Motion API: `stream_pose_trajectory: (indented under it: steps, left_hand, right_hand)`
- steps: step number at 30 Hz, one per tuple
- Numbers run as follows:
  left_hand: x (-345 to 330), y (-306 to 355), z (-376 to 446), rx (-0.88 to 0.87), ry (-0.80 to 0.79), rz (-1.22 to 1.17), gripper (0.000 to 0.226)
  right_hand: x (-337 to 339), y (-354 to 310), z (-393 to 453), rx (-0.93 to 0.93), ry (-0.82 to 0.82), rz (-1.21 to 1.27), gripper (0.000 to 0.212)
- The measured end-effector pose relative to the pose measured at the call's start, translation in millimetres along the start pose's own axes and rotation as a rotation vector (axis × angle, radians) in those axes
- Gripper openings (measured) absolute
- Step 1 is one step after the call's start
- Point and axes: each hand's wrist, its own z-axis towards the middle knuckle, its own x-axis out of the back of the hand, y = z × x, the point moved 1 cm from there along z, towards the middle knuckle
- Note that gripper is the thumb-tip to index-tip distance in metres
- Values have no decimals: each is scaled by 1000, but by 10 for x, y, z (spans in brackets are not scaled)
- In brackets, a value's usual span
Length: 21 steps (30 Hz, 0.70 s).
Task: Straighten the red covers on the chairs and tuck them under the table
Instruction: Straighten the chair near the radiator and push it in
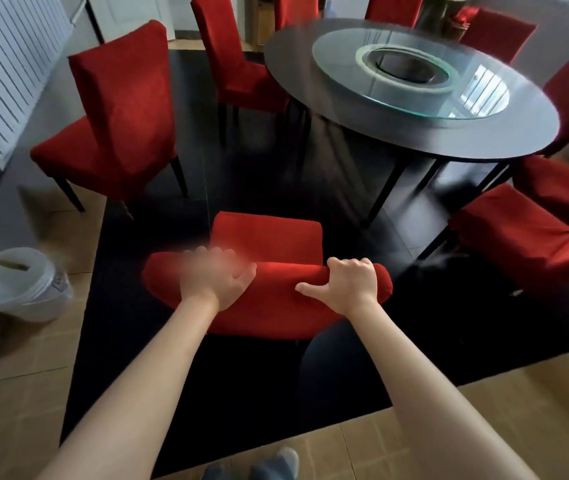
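Home dining room, round table (414, 133), red-covered chairs (120, 109), radiator (6, 64)

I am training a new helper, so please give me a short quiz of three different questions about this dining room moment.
1. True or false: the near chair is already tucked under the round table.
2. Which hand grips the chair's top edge: A left, B right?
3. What white thing stands on the floor at the left?

Key: 1 false; 2 B, the left is blurred; 3 a bin.
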Motion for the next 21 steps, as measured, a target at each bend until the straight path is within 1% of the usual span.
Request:
stream_pose_trajectory:
  steps: [5,8,10,14,18,21]
  left_hand:
    - [1,-8,3,9,15,-18,82]
    - [8,-33,-38,-14,7,-29,82]
    - [6,-78,-37,-47,29,-34,82]
    - [7,-193,-67,-126,9,-38,81]
    - [-13,-336,-84,-211,28,-44,77]
    - [-18,-429,-115,-276,21,-36,76]
  right_hand:
    - [11,-2,25,-16,4,8,74]
    - [8,-41,-64,-35,-9,9,74]
    - [14,-98,-109,-64,18,-5,75]
    - [21,-250,-343,-145,0,9,74]
    - [14,-448,-580,-222,52,-4,75]
    - [10,-608,-760,-276,36,-10,75]
